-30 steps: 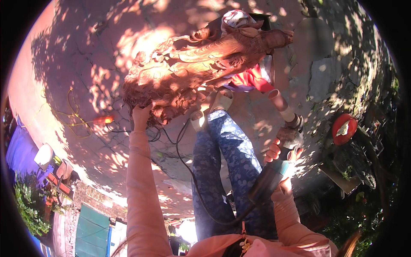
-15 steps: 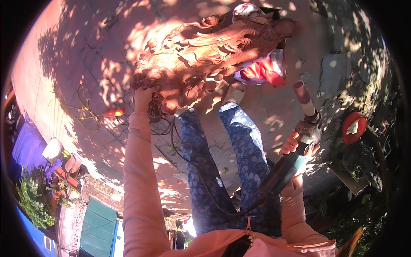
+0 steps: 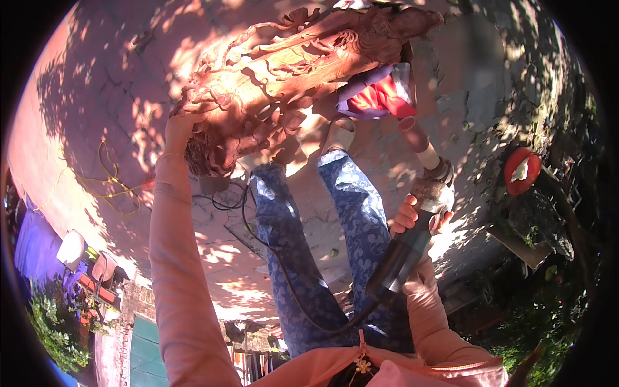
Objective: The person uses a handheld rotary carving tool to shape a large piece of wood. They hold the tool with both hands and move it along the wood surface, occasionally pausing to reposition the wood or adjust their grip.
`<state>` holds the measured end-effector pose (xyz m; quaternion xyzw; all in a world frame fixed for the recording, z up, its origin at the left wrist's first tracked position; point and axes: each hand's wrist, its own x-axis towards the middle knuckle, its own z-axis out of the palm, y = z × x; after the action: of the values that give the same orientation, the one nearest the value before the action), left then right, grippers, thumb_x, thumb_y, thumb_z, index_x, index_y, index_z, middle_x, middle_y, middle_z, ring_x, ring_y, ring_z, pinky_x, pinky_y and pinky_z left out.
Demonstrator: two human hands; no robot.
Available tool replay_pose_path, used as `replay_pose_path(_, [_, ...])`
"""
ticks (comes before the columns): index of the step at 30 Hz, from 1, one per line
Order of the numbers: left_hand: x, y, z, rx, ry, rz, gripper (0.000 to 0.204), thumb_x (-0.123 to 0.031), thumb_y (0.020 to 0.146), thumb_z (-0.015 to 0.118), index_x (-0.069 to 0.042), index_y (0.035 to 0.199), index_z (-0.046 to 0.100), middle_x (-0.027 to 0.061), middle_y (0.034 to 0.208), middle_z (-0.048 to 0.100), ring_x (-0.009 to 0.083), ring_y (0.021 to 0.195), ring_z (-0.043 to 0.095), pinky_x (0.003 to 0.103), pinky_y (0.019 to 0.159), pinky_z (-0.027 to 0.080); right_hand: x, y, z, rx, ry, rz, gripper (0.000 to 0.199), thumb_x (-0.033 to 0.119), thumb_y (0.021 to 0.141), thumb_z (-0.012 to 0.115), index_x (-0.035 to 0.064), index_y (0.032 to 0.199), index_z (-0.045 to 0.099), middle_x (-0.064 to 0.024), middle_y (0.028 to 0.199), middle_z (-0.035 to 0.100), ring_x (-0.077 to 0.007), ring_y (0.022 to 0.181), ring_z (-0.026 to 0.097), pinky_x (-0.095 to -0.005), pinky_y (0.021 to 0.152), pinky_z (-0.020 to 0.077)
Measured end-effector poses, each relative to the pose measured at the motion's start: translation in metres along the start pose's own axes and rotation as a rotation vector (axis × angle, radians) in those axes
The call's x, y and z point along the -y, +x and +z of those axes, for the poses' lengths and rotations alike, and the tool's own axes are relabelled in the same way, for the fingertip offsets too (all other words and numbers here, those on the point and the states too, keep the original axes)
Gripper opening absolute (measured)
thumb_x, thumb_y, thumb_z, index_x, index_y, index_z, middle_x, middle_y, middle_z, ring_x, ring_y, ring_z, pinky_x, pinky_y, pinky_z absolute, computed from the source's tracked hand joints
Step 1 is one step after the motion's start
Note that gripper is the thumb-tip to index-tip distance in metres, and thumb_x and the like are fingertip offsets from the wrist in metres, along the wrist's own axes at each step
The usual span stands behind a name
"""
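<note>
A large reddish-brown carved wooden sculpture (image 3: 277,77) lies slantwise in front of me, covered in flowing, leafy relief. My left hand (image 3: 182,132) is closed on its left end; part of the fingers is hidden against the carving. In my right hand (image 3: 419,219) is a dark power grinder (image 3: 400,258), gripped around its body near the metal head. A tube-like sanding drum (image 3: 416,137) projects from that head, pointing up and left, apart from the wood. Beside the drum's tip, red and purple cloth (image 3: 374,97) sits under the carving's right part.
The grinder's black cord (image 3: 290,293) runs across my legs (image 3: 303,258) to the ground. A yellow cord (image 3: 109,174) lies at the left. At the right are a red bowl-like object (image 3: 522,171) and a board (image 3: 519,246). Plants (image 3: 58,329) stand at the lower left.
The grinder has moved left, bringing its drum nearer the carving and the cloth. My left hand stays on the carving's end. The whole view has shifted slightly.
</note>
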<state>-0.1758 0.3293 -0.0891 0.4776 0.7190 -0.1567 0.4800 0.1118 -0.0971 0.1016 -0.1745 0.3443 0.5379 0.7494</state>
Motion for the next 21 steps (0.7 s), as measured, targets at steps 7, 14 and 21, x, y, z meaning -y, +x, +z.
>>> replay_pose_path(7, [-0.021,0.007,-0.02,0.008,0.049,0.067,0.03,-0.03,0.066,0.078,-0.002,0.065,0.066,0.0028,0.06,0.06,0.0115,0.052,0.052,0.027,0.049,0.038,-0.008,0.0,0.005,0.016,-0.022,0.003,0.088,0.076,0.068,0.063,0.0067,0.12,0.043,-0.0005,0.088,0.04,-0.0121,0.078,0.04,-0.0289,0.074,0.0343])
replay_pose_path(14, [-0.012,0.055,-0.033,0.076,0.145,0.029,0.031,-0.031,0.069,0.075,-0.002,0.064,0.065,0.0049,0.058,0.06,0.0161,0.053,0.054,0.03,0.049,0.04,-0.037,-0.001,0.002,0.139,0.132,-0.1,0.087,0.067,0.071,0.069,0.004,0.124,0.041,-0.0016,0.09,0.043,-0.0149,0.083,0.046,-0.0316,0.078,0.0376])
replay_pose_path(21, [-0.032,0.071,-0.048,0.074,0.214,-0.002,0.028,-0.03,0.072,0.072,-0.005,0.062,0.063,0.0016,0.055,0.057,0.0121,0.048,0.051,0.028,0.044,0.037,-0.087,0.001,-0.014,0.219,0.27,-0.206,0.073,0.045,0.07,0.081,0.0075,0.118,0.041,0.0007,0.089,0.047,-0.0125,0.08,0.051,-0.0297,0.077,0.0392])
